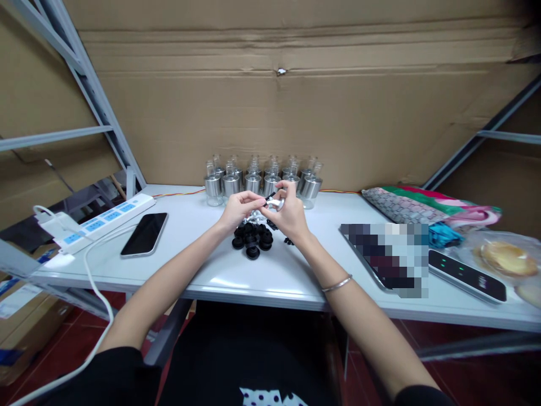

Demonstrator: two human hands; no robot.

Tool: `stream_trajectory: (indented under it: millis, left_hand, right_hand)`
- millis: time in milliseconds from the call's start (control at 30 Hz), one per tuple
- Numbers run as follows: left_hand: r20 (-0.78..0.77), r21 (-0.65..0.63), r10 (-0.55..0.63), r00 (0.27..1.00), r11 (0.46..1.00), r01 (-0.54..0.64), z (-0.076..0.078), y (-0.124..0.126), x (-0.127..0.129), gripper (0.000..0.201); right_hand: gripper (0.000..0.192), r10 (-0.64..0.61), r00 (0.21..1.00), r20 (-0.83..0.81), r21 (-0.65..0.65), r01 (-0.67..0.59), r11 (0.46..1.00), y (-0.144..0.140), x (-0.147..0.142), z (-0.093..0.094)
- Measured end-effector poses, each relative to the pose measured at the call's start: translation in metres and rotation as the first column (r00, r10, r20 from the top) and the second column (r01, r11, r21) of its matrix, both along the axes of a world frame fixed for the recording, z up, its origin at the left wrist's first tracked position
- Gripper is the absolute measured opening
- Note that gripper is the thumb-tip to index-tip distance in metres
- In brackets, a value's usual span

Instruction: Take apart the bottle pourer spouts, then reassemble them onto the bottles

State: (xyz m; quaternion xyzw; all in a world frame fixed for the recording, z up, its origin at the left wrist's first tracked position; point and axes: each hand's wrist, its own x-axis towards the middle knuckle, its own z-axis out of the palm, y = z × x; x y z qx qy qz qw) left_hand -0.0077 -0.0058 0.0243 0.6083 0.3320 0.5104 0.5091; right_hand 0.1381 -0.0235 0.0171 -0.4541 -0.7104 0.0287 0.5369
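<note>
With the hands as the middle of the clock and twelve pointing away from the person, the work is at the centre, just above the counter [287, 276]. The left hand [239, 208] pinches a small black piece [269, 197] at its fingertips, and the fingers of the right hand [291, 214] are curled around a white piece [276, 203]. The two pieces meet between the hands; where they join is too small to make out.

The step in hand looks like fitting or adjusting these parts. I judge that the next move calls for a steady right grip while the left fingertips line the black piece up and press it lightly.

At seven o'clock, near the hands, lies a heap of black caps [252, 237].

At twelve o'clock stand the bottles [252, 185], upright in close rows, clear glass with silvery sleeves. Their narrow necks show no stoppers, and no contents can be made out; the sleeves hide part of the inside.

Between three and four o'clock, well apart from the work, a clear bag [475, 251] holds a round pastry [509, 259].
</note>
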Motion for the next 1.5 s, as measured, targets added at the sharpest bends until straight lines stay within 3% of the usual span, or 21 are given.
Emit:
stream_trajectory:
  millis: [333, 567, 800, 933, 1300, 1400, 1500]
  left_hand:
    - [-0.025, 0.092, 0.039, 0.999, 0.995, -0.037, 0.002, -0.002, -0.001, 0.029]
    - [0.056, 0.148, 0.079, 0.995, 0.985, -0.086, -0.003, -0.003, 0.004, 0.025]
    - [-0.095, 0.115, 0.003, 0.995, 0.993, 0.008, 0.001, -0.002, -0.003, 0.031]
    - [-0.125, 0.157, -0.004, 0.992, 0.987, 0.024, 0.003, -0.003, -0.003, 0.029]
    - [-0.211, 0.211, -0.152, 0.966, 0.958, 0.197, 0.008, -0.004, -0.008, 0.029]
    - [-0.212, 0.284, -0.026, 0.977, 0.955, 0.087, 0.007, 0.0, -0.006, 0.028]
    - [-0.18, 0.402, 0.27, 0.946, 0.898, -0.18, 0.0, 0.018, -0.013, 0.03]
  right_hand:
    - [0.046, -0.05, 0.997, 0.065, 0.026, 0.048, 0.999, 0.001, 0.001, -0.002]
    - [0.048, -0.054, 0.998, 0.032, 0.005, 0.054, 0.999, 0.002, 0.0, -0.003]
    - [0.042, -0.034, 0.994, 0.106, 0.039, 0.03, 0.999, 0.001, 0.003, -0.002]
    - [0.038, -0.045, 0.995, 0.094, 0.064, 0.039, 0.997, 0.001, 0.001, -0.004]
    - [0.031, 0.057, 0.995, 0.077, 0.001, -0.057, 0.998, -0.003, 0.003, 0.002]
    - [0.033, 0.028, 0.999, 0.034, 0.002, -0.029, 1.0, -0.003, 0.003, 0.004]
    - [0.037, 0.006, 0.999, -0.033, 0.018, -0.005, 1.0, -0.004, 0.002, 0.006]
